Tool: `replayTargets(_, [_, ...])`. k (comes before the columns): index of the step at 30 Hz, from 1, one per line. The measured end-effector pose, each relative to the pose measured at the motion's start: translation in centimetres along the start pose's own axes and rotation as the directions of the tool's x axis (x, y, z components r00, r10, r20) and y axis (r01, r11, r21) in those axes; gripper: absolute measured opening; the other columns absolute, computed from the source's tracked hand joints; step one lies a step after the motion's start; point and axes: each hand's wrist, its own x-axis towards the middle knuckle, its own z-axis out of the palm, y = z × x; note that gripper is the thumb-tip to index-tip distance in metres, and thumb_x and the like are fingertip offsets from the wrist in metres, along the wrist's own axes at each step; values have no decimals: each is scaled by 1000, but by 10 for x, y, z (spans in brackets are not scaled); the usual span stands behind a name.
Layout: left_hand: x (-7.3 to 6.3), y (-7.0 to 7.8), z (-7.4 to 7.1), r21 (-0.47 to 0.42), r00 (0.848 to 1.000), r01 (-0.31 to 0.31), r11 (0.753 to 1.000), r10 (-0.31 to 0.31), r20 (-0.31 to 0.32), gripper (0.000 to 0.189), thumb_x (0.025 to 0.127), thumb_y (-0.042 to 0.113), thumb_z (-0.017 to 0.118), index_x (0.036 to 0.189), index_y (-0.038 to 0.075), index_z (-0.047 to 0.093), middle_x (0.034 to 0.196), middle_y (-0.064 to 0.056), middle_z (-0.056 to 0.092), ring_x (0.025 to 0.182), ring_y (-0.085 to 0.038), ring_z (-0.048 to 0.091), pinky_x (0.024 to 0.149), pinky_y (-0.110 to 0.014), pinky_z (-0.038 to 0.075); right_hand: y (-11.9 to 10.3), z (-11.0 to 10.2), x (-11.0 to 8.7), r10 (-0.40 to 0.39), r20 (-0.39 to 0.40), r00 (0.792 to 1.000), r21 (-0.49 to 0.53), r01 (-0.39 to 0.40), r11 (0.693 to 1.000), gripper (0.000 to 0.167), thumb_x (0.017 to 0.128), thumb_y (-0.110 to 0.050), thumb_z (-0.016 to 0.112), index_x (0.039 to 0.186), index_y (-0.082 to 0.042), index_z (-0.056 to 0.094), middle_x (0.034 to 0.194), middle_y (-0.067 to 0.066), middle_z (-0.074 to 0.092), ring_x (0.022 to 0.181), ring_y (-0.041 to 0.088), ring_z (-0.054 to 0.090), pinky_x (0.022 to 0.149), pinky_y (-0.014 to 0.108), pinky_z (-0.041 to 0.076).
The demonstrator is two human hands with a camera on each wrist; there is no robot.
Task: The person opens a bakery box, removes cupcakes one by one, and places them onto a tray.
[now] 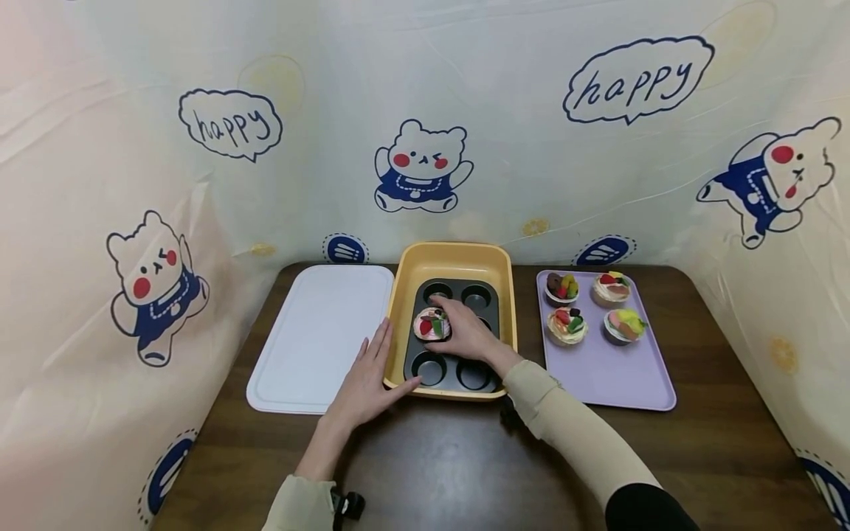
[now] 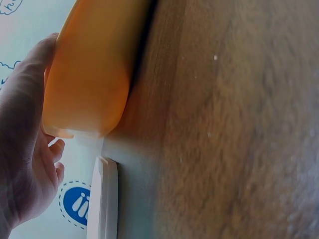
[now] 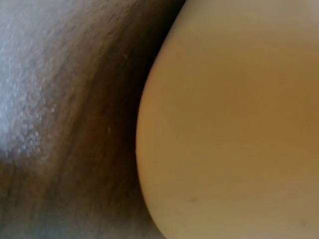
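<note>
My right hand reaches into the yellow bin and grips a cupcake topped with pink cream and red and green pieces, thumb and fingers on opposite sides. The cupcake is at the middle-left cup of a dark grey muffin tin lying in the bin. At the bin's front left corner my left hand rests on the rim with fingers extended and thumb spread. In the left wrist view, this hand lies along the orange-looking wall. The right wrist view has only the bin's outer wall and the table.
On the left lies a white tray, close beside the bin. To the right, a purple tray carries several decorated cupcakes on its far half, among them one with a chocolate topping. A printed cloth hangs behind the brown table.
</note>
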Motion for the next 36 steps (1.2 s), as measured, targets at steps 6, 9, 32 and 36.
replayTargets(6, [-1,0,0,-11,1000,4,1000,-4,-1,120,94,75,68,178,13,10,189,-2,3,175,-27,15,142,-55,15,-8,-2,-1,8,-18,1000,15,-7,1000,94,91,-34,91,166,-8,41,158,19,59,144,39,58,127,62,45])
replayTargets(9, [0,0,0,-13,1000,6,1000,-6,-6,119,94,73,69,178,13,10,189,-2,3,175,-27,14,142,-55,15,-5,1,0,-11,-35,999,33,12,999,91,91,-31,91,165,-9,44,157,18,60,143,38,58,126,62,46])
replayTargets(32, [-2,2,2,-28,999,32,999,-32,-4,120,92,80,65,178,17,9,189,1,3,175,-27,15,142,-55,14,-13,4,-2,-60,-158,986,77,73,994,98,81,-9,94,161,-4,38,151,19,53,127,29,64,111,49,59])
replayTargets(36, [-2,3,2,-31,999,36,999,-36,-1,120,93,80,65,179,17,9,189,1,4,175,-27,16,142,-55,15,-10,4,-1,-15,-177,984,186,48,981,96,78,-8,95,157,-2,39,148,21,56,128,32,63,116,53,55])
